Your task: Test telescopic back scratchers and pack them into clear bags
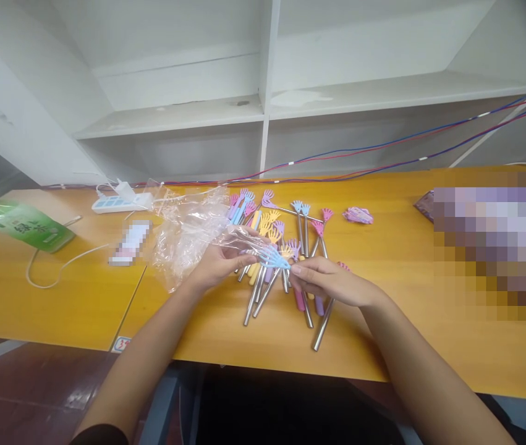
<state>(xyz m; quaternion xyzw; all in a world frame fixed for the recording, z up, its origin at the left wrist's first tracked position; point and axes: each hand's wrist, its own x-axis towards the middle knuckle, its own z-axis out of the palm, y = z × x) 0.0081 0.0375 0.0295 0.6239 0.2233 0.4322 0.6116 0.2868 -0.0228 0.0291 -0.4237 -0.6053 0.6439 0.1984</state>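
This looks like an office or a shared workroom; which of the two is unclear. Under the left hand [220, 262] and right hand [330, 281] runs a long yellow wood-look desk [406, 309], a numbered sticker [122, 344] on its front edge, nearer the body than the left hand. Beyond both hands stand white open shelves [267, 68], crossed by blue and red cables [480, 115]; further left is a power strip [121, 203].

Green bottle [7, 216], lying tilted at the left: large dark Chinese characters on the label [24, 227], apparently 绿茶 ("green tea"); smaller print illegible. White sticker [122, 344] with blue border, at the table's [68, 309] front edge: a red handwritten-looking "3", followed by a second figure, unclear. Phone [130, 242]: screen pixelated, unreadable.
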